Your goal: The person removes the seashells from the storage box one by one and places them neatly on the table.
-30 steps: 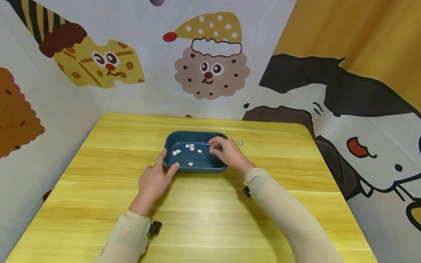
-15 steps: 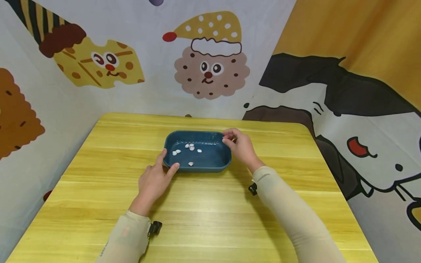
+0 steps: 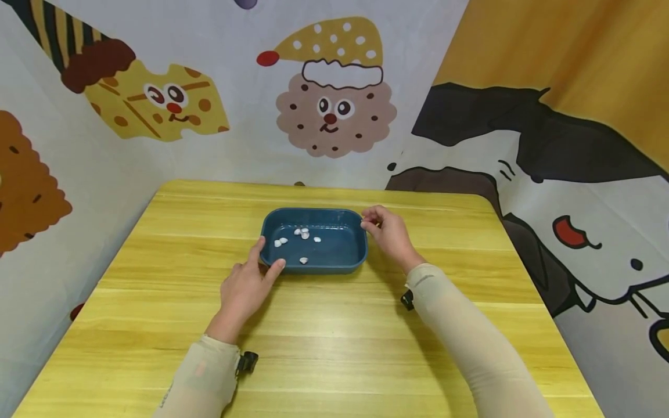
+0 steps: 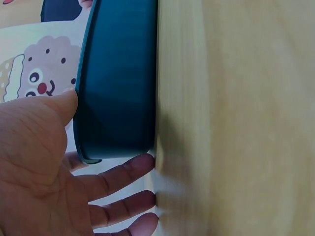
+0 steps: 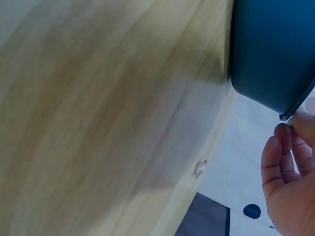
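A dark blue-green rectangular tray (image 3: 342, 269) stands on the wooden table with several small white seashells (image 3: 305, 234) scattered inside. At its near left corner lies my left hand (image 3: 243, 289), thumb against the front rim and fingers spread along the left end. In the left wrist view the lower fingertips (image 4: 142, 199) reach the table beside the tray. Just outside the tray's right rim, my right hand (image 3: 389, 235) pinches a small pale shell (image 5: 290, 122) between thumb and fingertips. Another shell (image 5: 200, 168) lies on the table to the right of the tray, hidden behind the right hand in the head view.
The yellow wood-grain table (image 3: 313, 348) has rounded back corners. Behind it hangs a cloth backdrop (image 3: 230, 162) printed with cartoon food and animals. Each sleeved wrist carries a black camera mount, one of them the left mount (image 3: 248, 363).
My right hand has come out of the tray and moved right, past the right rim, with the small shell in its fingertips. My left hand and the tray have stayed put.
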The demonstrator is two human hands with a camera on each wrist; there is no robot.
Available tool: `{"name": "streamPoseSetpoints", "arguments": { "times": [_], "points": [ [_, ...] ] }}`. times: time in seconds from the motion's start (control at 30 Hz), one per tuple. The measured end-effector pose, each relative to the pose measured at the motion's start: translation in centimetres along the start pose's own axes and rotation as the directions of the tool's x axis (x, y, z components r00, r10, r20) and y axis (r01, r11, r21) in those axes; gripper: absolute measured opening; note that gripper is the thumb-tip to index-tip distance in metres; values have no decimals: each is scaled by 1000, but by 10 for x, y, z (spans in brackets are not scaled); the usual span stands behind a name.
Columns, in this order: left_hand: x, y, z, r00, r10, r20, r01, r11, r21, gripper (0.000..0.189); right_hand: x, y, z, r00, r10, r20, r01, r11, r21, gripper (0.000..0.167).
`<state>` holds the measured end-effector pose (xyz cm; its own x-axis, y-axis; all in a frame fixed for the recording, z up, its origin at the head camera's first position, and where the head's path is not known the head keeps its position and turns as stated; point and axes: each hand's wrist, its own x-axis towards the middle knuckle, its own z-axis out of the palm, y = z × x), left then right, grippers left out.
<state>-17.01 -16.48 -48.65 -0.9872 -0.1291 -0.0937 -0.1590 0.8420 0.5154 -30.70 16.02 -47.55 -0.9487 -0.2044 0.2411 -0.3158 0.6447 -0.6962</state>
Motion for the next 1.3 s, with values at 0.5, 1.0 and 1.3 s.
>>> {"name": "streamPoseSetpoints", "arguments": {
  "times": [0.5,1.0,1.3],
  "points": [
    [3,-4,-7,1000,-13,-5,13,1000,2,90,13,-1,0,1000,4,3,-4,1000,9,21],
    [3,-5,-4,1000,-6,-20,6,1000,22,90,56,0,1,981,-46,190,113,926,-359,18],
    [-2,-2,1,999,7,-35,-7,1000,20,88,76,7,15,944,88,318,60,902,-428,31]
  ]
}}
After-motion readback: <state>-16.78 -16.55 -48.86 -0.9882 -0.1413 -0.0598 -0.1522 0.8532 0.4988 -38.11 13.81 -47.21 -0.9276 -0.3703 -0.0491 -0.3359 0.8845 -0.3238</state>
